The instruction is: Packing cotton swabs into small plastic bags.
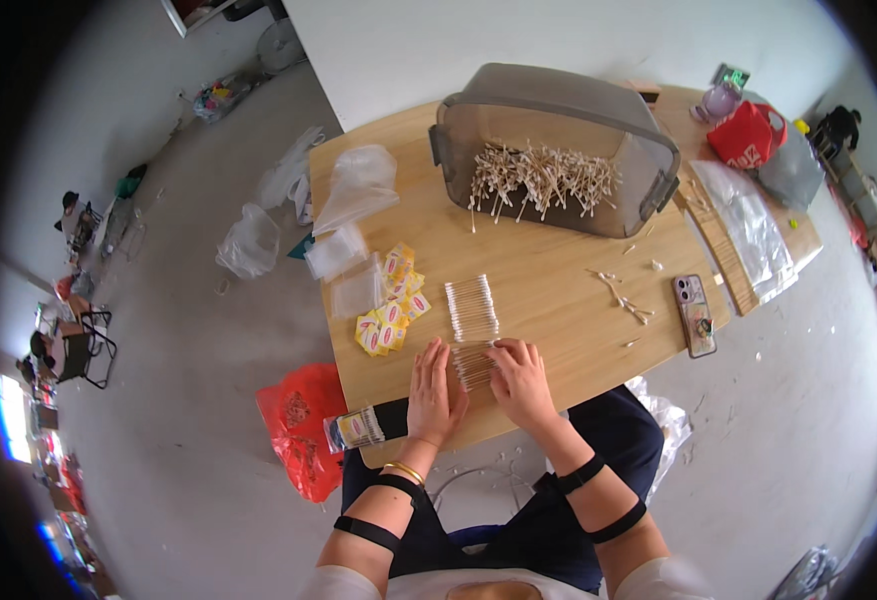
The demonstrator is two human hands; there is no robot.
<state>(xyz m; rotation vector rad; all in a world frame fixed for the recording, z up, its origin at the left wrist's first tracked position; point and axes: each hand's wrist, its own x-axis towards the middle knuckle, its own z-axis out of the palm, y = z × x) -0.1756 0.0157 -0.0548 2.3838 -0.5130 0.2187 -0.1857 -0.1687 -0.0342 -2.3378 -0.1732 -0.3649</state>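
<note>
Both hands are pressing flat on a small row of cotton swabs [472, 364] at the near edge of the wooden table [558, 290]. Left hand [435, 393] is lying palm-down, fingers together, covering the row's left end. Right hand [520, 380] is lying on the right end, fingertips touching the thin pale sticks; neither hand is closing around them. A second, neater row of swabs [471, 307] is sitting just beyond. Yellow packets [390, 300] are lying left of it, glossy and square. A translucent grey bin [555, 150], tipped on its side, is holding a loose swab heap. A phone [694, 315] is resting near the right edge. Swab tips under the palms are hidden.
</note>
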